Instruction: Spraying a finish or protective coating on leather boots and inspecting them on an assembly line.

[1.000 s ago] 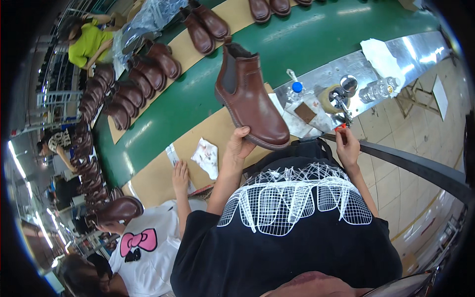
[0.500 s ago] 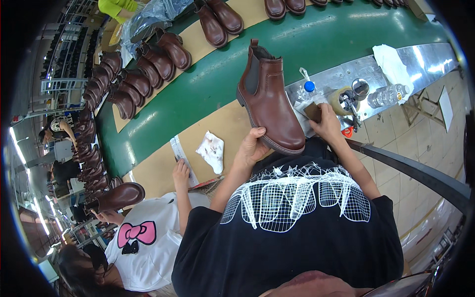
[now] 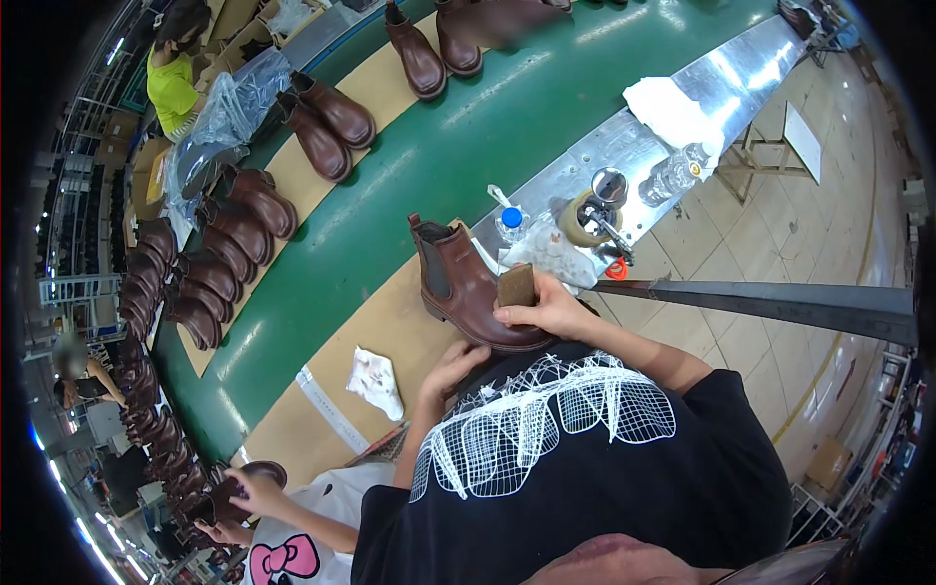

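Note:
A brown leather ankle boot (image 3: pixel 472 295) with dark elastic side panels is tilted in front of me, its toe near my body. My left hand (image 3: pixel 452 371) is closed at the sole's lower edge; some of its fingers are hidden. In my right hand (image 3: pixel 556 309) is a flat brown block (image 3: pixel 516 287), pinched between thumb and fingers. That block overlaps the boot's upper at the front; I cannot tell whether it touches the leather. A stained white cloth (image 3: pixel 374 382) lies on the brown paper (image 3: pixel 327 390) to the left.
Beyond the boot runs a green table (image 3: pixel 390 185) with rows of brown boots (image 3: pixel 234 234). To the right, a metal ledge (image 3: pixel 590 161) holds a jar (image 3: pixel 585 219), a clear plastic bottle (image 3: pixel 673 175) and a blue-capped bottle (image 3: pixel 511 220). A co-worker's hand (image 3: pixel 258 495) is at left.
The boot has come lower and closer to my body. My right hand has moved from the ledge to the boot with the brown block. The view has shifted too.

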### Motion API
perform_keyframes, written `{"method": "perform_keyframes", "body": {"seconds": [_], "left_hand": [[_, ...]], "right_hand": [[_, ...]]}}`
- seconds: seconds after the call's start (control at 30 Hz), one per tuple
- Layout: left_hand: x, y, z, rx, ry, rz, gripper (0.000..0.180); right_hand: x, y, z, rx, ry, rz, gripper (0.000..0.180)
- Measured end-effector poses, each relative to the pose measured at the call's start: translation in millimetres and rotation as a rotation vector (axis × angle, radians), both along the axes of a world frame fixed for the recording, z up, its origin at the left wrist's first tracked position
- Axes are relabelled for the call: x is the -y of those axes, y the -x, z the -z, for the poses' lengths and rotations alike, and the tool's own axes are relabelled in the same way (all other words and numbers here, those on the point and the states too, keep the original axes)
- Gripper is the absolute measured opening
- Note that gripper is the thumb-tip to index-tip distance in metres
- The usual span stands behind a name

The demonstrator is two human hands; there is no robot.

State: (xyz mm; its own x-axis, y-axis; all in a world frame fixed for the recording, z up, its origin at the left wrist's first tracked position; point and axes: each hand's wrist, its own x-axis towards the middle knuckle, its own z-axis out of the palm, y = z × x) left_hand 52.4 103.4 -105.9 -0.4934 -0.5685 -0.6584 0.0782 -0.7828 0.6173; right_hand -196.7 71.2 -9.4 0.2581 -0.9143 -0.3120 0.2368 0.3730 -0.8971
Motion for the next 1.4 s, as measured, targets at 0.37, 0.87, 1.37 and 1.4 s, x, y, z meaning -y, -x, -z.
{"method": "perform_keyframes", "body": {"seconds": [0.37,0.87,1.37,1.4], "left_hand": [[93.6,-1.4,-77.1,0.250,0.781,-0.384,0.038],[144.9,39.7,-54.4,0.539,1.164,-0.177,0.037],[143.5,6.8,-79.6,0.669,1.421,0.112,0.022],[143.3,3.1,-74.6,0.572,1.397,0.076,0.023]], "right_hand": [[-5.5,-12.2,-12.0,0.052,-0.043,-0.072,0.045],[-7.7,-6.4,-1.2,0.002,-0.096,-0.077,0.046],[5.1,-16.7,-9.1,-0.093,0.045,-0.306,0.023],[14.4,-11.3,-7.8,-0.188,0.113,-0.308,0.021]]}}
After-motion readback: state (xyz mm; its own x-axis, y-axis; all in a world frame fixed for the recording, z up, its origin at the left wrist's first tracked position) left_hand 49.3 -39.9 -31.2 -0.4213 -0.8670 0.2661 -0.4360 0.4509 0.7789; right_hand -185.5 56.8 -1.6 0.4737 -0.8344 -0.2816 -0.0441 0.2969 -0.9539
